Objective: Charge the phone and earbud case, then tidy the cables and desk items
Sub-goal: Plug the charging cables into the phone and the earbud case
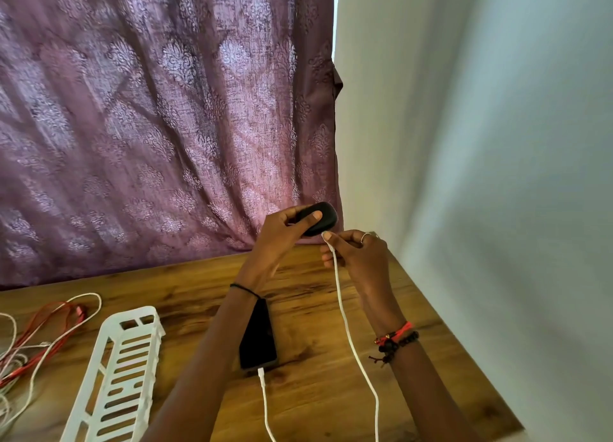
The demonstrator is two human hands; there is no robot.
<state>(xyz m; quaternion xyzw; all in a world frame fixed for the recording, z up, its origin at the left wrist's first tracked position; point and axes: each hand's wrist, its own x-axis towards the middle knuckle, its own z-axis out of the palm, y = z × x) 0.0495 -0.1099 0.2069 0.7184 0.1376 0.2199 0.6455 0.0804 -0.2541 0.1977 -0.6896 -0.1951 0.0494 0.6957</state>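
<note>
At the near edge of the desk [315,309] two white cables come up. The phone cable [265,405] ends in the near end of the phone [257,338], which lies flat in the middle of the desk, so this part looks done. Near the left corner lies a white slotted rack [116,375], and at the left edge a tangle of red and white cords [39,338]. The second cable [351,338] rises to the right hand [358,252], which pinches its plug end. Just beyond, above the far right corner, the left hand [282,236] grips the black earbud case [323,214], thumb on top. The plug is at the case; I cannot tell if it is in. It seems best to hold the case steady, turn its port toward the plug, and push straight, not at an angle.
</note>
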